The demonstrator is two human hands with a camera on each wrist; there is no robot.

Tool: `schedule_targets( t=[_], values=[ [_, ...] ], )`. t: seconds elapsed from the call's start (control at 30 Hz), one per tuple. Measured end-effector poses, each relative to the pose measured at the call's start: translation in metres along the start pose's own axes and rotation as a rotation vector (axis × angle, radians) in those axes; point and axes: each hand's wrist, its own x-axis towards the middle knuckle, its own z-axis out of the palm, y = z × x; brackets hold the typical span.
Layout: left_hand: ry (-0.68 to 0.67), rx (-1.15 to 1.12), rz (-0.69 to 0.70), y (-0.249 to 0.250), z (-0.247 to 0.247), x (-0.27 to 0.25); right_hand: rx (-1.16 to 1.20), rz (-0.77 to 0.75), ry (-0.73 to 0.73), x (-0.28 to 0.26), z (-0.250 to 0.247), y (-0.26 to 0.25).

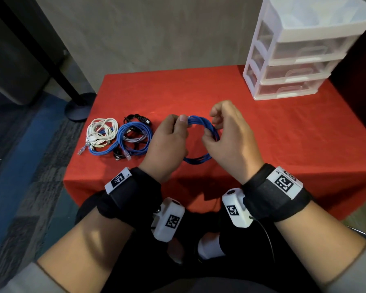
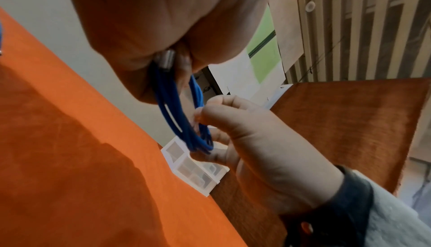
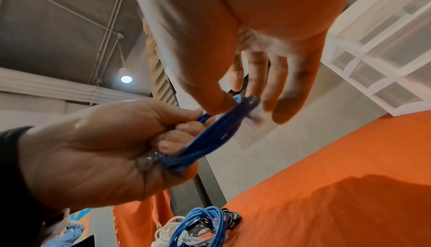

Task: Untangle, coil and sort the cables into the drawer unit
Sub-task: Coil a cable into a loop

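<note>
1. Big red table [image 1: 262, 132] fills the middle of the head view, its cloth hanging over the near edge.
2. Far right corner of it: the white drawer unit [image 1: 287, 60], see-through drawers stacked, every one pushed in.
3. Left hand [image 1: 167, 142], held above the table near its front: fingers curled tight round the left side of the blue coil [image 1: 201, 140], thumb pressed on top. From the right wrist view a clear plug sits in that palm against the strands.
4. Right hand [image 1: 226, 134], just beside the left: thumb and forefinger pinch the coil's right side, the other fingers bent loosely and spread off it. A second clear plug shows blurred at those fingertips in the right wrist view.
5. The coil itself is held up between the two hands, several loops bunched together; whether its low arc touches the cloth I cannot tell.
6. Left of the hands, on the cloth, lies the pile [image 1: 118, 136]: a white cable bundle at the left, a looser blue cable beside it, a black cable behind and under, all overlapping.
7. Clear plugs poke out at the pile's near edge.
8. The pile is well apart from the drawer unit, with both hands between them.
</note>
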Motion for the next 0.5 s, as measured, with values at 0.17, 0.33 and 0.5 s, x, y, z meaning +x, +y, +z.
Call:
schedule_targets(
  t=[0.17, 0.33, 0.5],
  values=[
    [-0.080, 0.005, 0.046, 0.005, 0.000, -0.002, 0.123, 0.077, -0.147, 0.003, 0.001, -0.001],
    [-0.153, 0.039, -0.075, 0.002, -0.017, 0.003, 0.198, 0.129, -0.247, 0.012, 0.002, 0.012],
    [-0.226, 0.029, -0.064, 0.003, -0.025, 0.000, -0.078, -0.057, -0.241, 0.017, 0.004, 0.015]
  ],
)
